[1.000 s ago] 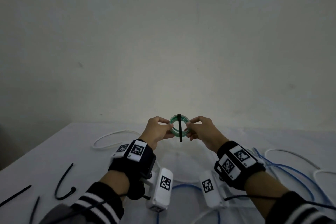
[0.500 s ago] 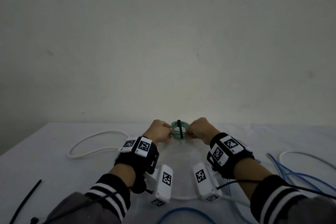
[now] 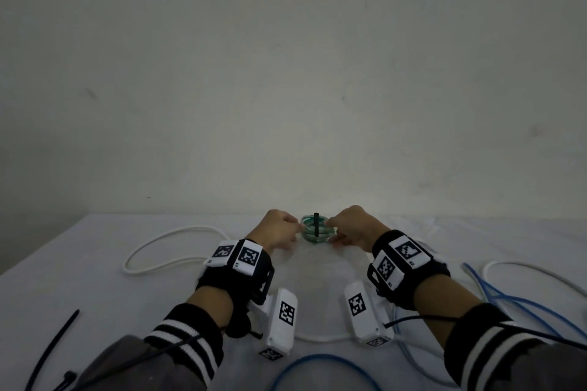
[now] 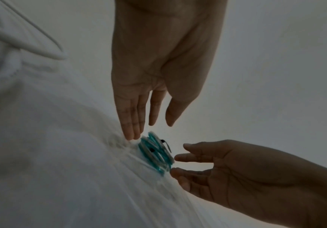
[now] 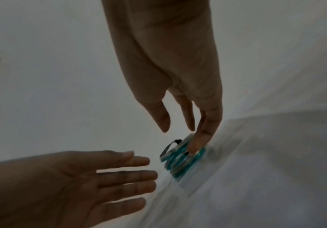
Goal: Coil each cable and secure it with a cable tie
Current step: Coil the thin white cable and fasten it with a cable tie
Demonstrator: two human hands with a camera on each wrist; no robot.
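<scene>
A small green coiled cable (image 3: 317,231) bound by a black cable tie (image 3: 316,225) lies on the white cloth at the far middle of the table. My left hand (image 3: 279,228) is just left of it and my right hand (image 3: 349,228) just right. In the left wrist view the left hand (image 4: 153,121) has straight fingers ending beside the coil (image 4: 156,152), apart from it. In the right wrist view the right hand (image 5: 186,123) is open, with one fingertip (image 5: 193,148) resting on the coil (image 5: 182,160). Neither hand grips anything.
A loose white cable (image 3: 165,247) loops at the left. Blue cables (image 3: 508,298) and another white cable (image 3: 533,273) lie at the right, and a blue loop (image 3: 324,365) lies near me. Black cable ties (image 3: 54,346) sit at the front left. A plain wall stands just behind the table.
Both hands held the tied green coil up off the table a second ago. They have lowered it onto the cloth and their fingers have opened.
</scene>
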